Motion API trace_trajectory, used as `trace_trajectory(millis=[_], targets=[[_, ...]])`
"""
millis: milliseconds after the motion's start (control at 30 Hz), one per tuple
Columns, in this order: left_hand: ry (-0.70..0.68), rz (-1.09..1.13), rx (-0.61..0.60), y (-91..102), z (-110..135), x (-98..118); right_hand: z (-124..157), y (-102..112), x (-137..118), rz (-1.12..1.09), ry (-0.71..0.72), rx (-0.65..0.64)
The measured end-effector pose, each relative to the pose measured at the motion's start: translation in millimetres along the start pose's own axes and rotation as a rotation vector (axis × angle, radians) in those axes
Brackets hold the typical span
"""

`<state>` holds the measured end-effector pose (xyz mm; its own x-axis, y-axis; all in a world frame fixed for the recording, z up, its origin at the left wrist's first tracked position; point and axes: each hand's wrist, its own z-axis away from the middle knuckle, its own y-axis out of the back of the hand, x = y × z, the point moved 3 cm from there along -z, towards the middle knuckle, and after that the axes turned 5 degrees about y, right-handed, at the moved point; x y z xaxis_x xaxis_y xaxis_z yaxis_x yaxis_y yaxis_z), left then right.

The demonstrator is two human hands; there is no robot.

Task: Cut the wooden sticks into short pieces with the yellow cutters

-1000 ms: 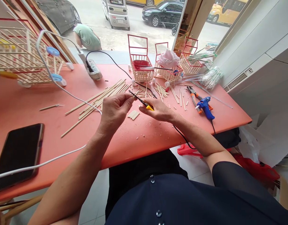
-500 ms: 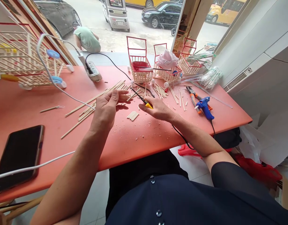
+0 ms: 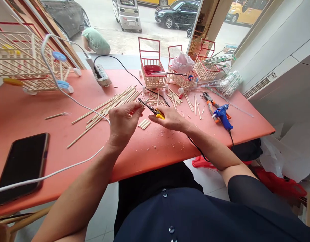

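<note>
Stick [image 3: 146, 99] pinched in left hand [image 3: 124, 122] fingers, btwn cutters [image 3: 151, 109] in right hand [image 3: 171, 119].

Count on the bench [image 3: 155, 148]: four stick carts, biggest one [image 3: 26, 64] far left, one phone [image 3: 21, 166], one blue glue gun [image 3: 222, 115], one pair of pliers [image 3: 208, 101], one power strip [image 3: 101, 74]. Loose sticks [image 3: 106, 106]: too many to count.

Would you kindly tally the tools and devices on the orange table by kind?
Yellow-handled cutters, in the right hand: 1
Blue glue gun: 1
Orange-handled pliers: 1
Power strip: 1
Black phone: 1
Total: 5
</note>
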<state>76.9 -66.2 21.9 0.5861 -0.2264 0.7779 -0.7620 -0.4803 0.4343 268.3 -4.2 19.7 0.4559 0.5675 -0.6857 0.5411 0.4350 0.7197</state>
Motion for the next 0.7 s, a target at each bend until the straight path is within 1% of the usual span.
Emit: trace_trajectory(millis=[133, 267, 467, 700], targets=[[-0.072, -0.038, -0.007, 1.4, 3, 4, -2, 2, 2, -0.021, 0.0, -0.078], [-0.08, -0.05, -0.018, 2.6, 5, 9, -3, 5, 3, -0.12, 0.051, -0.156], [-0.028, -0.035, -0.023, 3.7, 7, 14, 0, 7, -1, -0.304, 0.074, -0.216], [0.089, 0.096, -0.071, 3.0, 5, 18, 3, 10, -7, -0.342, 0.073, -0.221]])
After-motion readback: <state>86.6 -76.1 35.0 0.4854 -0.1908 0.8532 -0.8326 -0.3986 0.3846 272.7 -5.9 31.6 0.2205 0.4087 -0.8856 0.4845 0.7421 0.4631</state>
